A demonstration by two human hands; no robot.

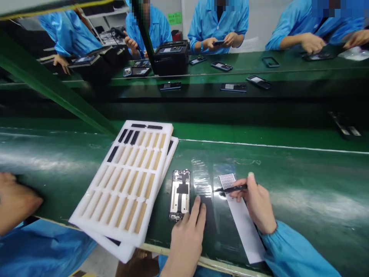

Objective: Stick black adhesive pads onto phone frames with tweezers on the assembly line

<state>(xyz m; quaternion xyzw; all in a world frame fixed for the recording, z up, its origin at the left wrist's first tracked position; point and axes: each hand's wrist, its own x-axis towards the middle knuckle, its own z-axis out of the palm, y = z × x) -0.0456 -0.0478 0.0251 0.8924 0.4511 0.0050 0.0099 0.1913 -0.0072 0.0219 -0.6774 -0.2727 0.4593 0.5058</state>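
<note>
My right hand (256, 202) pinches black tweezers (230, 189), whose tip reaches a small dotted sticker pad (226, 180) at the top of a white paper strip (245, 225). My left hand (187, 231) lies flat on the green bench, fingers stretched beside an open phone frame (180, 194) and touching a clear film sheet (201, 181). The phone frame lies face up with its inner parts showing.
A white foam tray (127, 177) with tan strips sits stacked on another to the left. A co-worker's hand (15, 202) rests at far left. Across the green conveyor (259, 92) lie several phones, and people in blue coats work opposite.
</note>
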